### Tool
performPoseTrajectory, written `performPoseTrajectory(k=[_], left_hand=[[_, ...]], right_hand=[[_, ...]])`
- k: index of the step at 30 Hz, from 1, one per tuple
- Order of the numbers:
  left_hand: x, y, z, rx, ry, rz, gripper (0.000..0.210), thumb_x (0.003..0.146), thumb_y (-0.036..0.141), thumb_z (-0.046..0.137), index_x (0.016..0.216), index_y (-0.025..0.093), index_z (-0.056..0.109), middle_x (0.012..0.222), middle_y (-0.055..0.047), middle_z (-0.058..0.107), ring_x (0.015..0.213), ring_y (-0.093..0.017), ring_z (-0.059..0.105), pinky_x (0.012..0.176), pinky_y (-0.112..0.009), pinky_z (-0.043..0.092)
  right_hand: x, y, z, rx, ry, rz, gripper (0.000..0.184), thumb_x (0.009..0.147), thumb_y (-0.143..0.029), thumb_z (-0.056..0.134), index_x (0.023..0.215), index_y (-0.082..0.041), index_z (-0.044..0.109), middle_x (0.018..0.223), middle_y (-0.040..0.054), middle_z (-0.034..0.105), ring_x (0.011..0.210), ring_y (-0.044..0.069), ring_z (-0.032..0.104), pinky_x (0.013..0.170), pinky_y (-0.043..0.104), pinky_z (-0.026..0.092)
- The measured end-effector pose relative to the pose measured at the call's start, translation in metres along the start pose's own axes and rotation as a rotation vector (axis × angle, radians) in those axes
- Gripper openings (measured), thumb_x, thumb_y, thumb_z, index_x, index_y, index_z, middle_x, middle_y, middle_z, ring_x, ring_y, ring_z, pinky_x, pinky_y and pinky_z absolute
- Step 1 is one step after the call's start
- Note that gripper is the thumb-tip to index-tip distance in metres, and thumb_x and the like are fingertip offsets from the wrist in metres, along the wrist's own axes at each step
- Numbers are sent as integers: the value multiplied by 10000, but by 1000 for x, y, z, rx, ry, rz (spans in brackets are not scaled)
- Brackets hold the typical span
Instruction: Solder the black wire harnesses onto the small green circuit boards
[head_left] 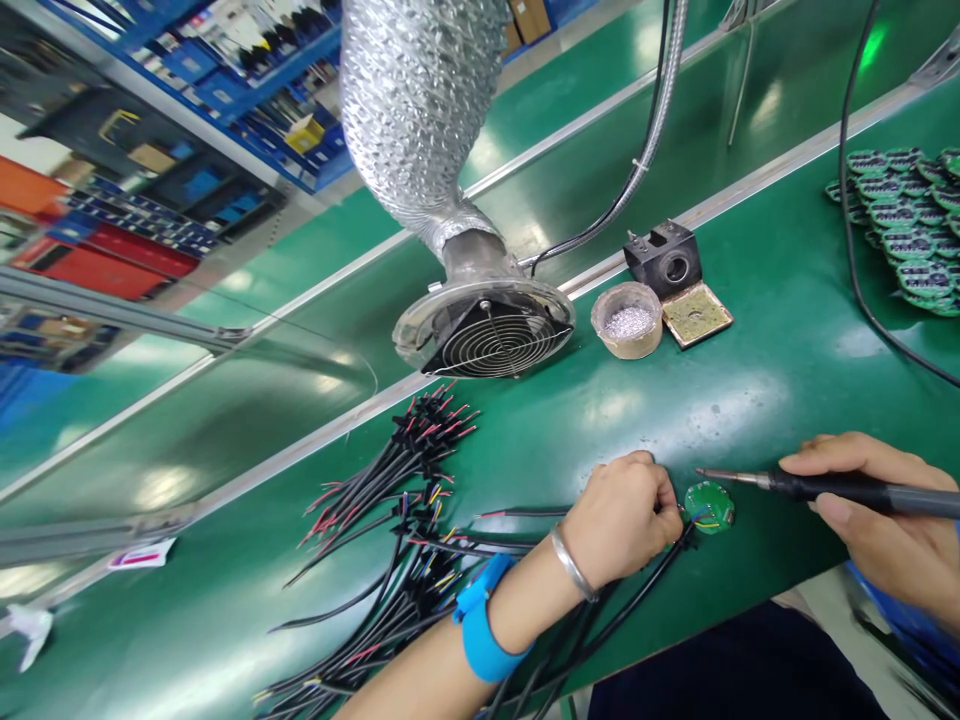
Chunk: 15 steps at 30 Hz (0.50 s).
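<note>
My right hand [885, 510] grips a soldering iron [817, 487] by its dark handle. The metal tip points left, just above a small round green circuit board [709, 507] on the bench. Left of the board, my left hand [626, 515] rests with its fingers closed in a pinch at the board's edge. What they pinch is hidden behind the knuckles. A black cable [637, 590] runs up past this hand, and thin coloured wires at its end meet the board. Another black cable [525, 513] with a red end passes behind the left wrist.
Bundles of black cables [375, 600] lie left. A fume extractor hood [487, 335] hangs over the bench [750, 400]. Behind the hands stand a round tub of metal shavings [628, 322], a sponge tray [697, 314] and a black iron holder [664, 258]. Stacked boards [911, 225] lie right.
</note>
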<state>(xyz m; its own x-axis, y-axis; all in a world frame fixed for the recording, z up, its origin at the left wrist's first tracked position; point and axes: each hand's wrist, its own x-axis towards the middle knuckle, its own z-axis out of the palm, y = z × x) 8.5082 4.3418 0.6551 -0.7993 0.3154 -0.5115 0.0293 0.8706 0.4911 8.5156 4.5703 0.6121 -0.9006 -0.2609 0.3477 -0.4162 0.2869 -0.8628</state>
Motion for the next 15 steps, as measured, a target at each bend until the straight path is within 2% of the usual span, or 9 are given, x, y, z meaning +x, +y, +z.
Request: performPoseTrajectory(k=[4, 8, 10, 12, 15], left_hand=[[0, 1, -1, 10, 0, -2, 79, 668, 128, 526, 621, 172, 572, 731, -13, 574, 661, -134, 516, 635, -253, 378], [1, 1, -1, 20, 0, 5, 77, 666, 129, 527, 615, 173, 566, 714, -9, 570, 658, -135, 515, 635, -255, 377], [1, 0, 0, 22, 2, 12, 81, 665, 130, 524, 616, 175, 569, 708, -7, 570, 652, -134, 513, 632, -256, 376], [1, 0, 0, 22, -1, 21, 87, 665, 133, 521, 617, 177, 578, 710, -6, 574, 644, -133, 512, 628, -257, 377], [1, 0, -2, 35, 0, 21, 96, 667, 139, 522, 627, 178, 600, 725, -13, 589, 656, -140, 527, 634, -263, 387]], right_hand=[[-3, 0, 3, -33, 56, -44, 174, 808, -207, 542, 955, -218, 635, 799, 19, 637, 671, 140, 595, 566, 230, 468], [-4, -1, 7, 10, -124, -115, 199, 804, -172, 506, 980, -212, 591, 744, 23, 638, 628, 154, 611, 510, 246, 461], [-4, -1, 9, 34, -161, -92, 201, 804, -163, 496, 974, -216, 591, 706, 13, 622, 568, 137, 586, 484, 246, 440], [-5, 0, 10, 52, -107, -38, 185, 813, -182, 492, 956, -216, 604, 690, 12, 611, 542, 129, 565, 470, 248, 423], [-6, 1, 11, -5, -31, -6, 191, 825, -226, 515, 984, -228, 620, 792, 31, 652, 643, 152, 616, 521, 249, 468]])
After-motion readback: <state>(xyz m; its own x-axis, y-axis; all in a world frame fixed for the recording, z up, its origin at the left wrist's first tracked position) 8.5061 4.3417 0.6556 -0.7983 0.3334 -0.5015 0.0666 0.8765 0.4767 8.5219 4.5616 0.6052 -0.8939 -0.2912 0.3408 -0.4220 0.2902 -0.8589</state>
